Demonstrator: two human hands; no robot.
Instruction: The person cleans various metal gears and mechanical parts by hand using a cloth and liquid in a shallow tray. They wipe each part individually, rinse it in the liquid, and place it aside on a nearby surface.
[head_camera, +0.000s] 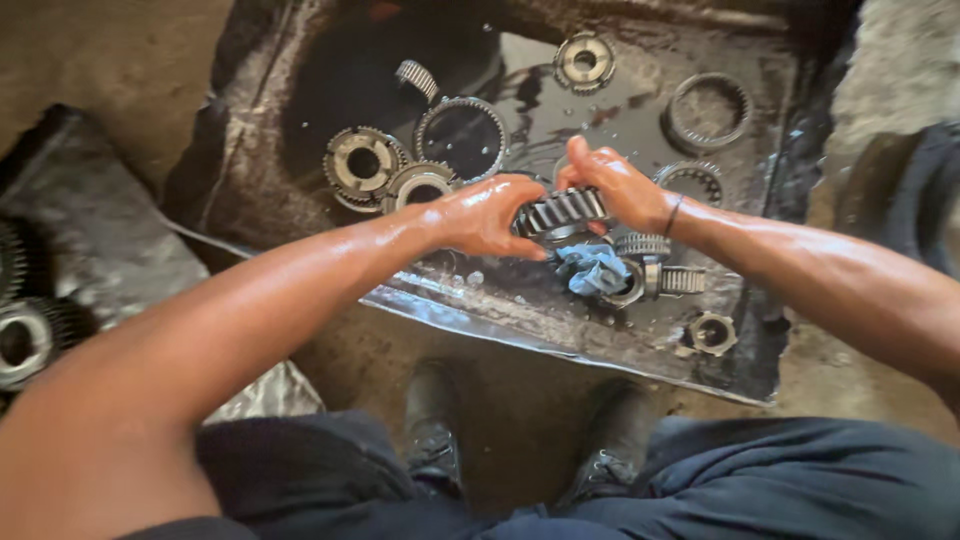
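Observation:
Both hands grip one toothed steel gear (562, 211) over a shallow metal tray (560, 330) of dark oily liquid. My left hand (487, 214) holds the gear's left side, wet and shiny. My right hand (618, 190) clasps its right side, thumb raised. A blue rag (592, 268) lies just under the gear, beside two smaller gears (660, 265).
Several gears and toothed rings lie in the tray: a hub gear (362, 163), a large ring (461, 135), a gear at the back (584, 62), a ring at right (708, 110), a small one (711, 333). More gears (25, 335) sit left on the floor. My shoes (432, 420) are below.

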